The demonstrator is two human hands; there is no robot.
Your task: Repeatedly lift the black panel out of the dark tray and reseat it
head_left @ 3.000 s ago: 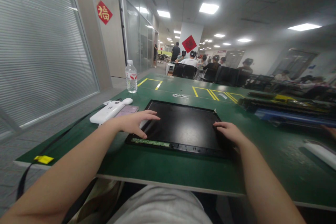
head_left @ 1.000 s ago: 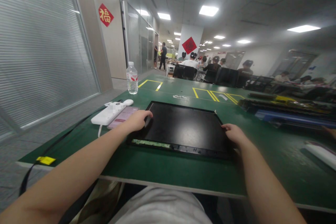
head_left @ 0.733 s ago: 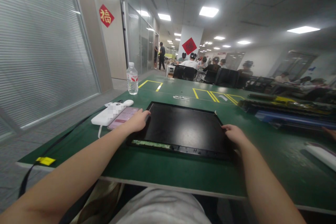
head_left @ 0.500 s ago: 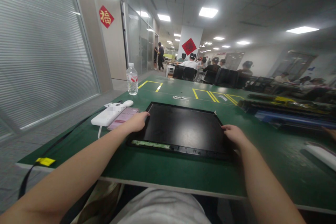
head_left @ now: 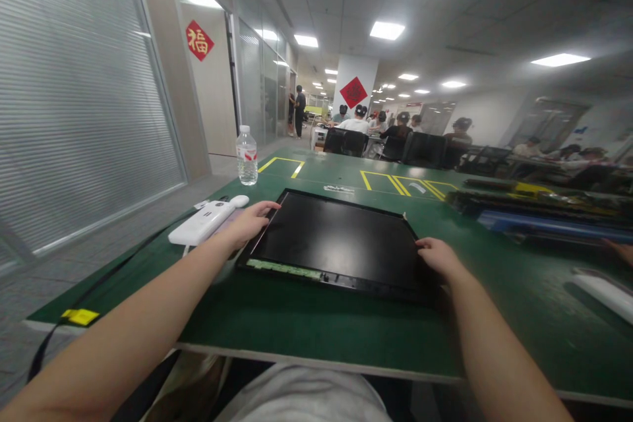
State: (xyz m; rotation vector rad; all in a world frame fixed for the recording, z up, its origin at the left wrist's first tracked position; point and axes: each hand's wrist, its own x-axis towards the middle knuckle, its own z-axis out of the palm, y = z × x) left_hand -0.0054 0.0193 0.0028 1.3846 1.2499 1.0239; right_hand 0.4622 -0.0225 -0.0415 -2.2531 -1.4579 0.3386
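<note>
A black LCD screen panel [head_left: 336,231] in a thin dark frame lies face up on the green table, with a green circuit strip [head_left: 283,269] along its near edge. At its upper left edge, my left hand [head_left: 247,224] holds the frame, its fingertips over the rim and the thumb lower down. My right hand [head_left: 440,256] pinches the right edge; the fingers beneath are partly hidden. Beside my left hand are a white device [head_left: 202,223] with a cable and a phone [head_left: 225,223], which my hand partly covers.
A water bottle [head_left: 247,157] stands at the table's far left. Dark strips and a blue piece [head_left: 509,221] are piled on the right, near a white object [head_left: 603,293]. Another person's hand [head_left: 618,252] shows at the right edge. Yellow tape marks [head_left: 378,177] line the far side.
My left hand has shifted slightly left and its fingers have lifted and straightened at the frame's edge. My right hand keeps its hold, and the view has tilted slightly.
</note>
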